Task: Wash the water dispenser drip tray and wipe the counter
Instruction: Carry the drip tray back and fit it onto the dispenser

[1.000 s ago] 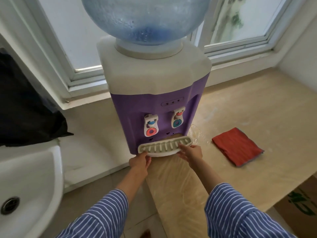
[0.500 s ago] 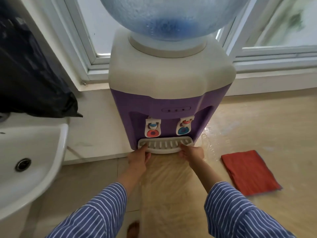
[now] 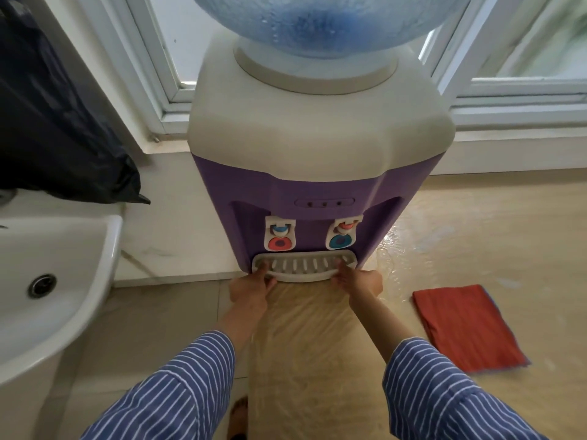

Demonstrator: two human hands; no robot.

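taps (image 3: 307, 238) overhang tray (image 3: 301, 265) | counter (image 3: 317, 328) front open

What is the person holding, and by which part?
The drip tray, still seated in the dispenser: the left hand grips its left end, the right hand its right end.

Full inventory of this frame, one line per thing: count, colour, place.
water dispenser: 1, purple body with white top, on the counter by the window
water bottle: 1, clear blue, upside down on the dispenser
taps: 2, white, one red and one blue paddle, above the tray
drip tray: 1, white slotted, at the dispenser base
counter: 1, beige, wet-looking sheen right of the dispenser
cloth: 1, red, flat on the counter at right
sink: 1, white, at left
black bag: 1, behind the sink
left hand: grips tray's left end
right hand: grips tray's right end
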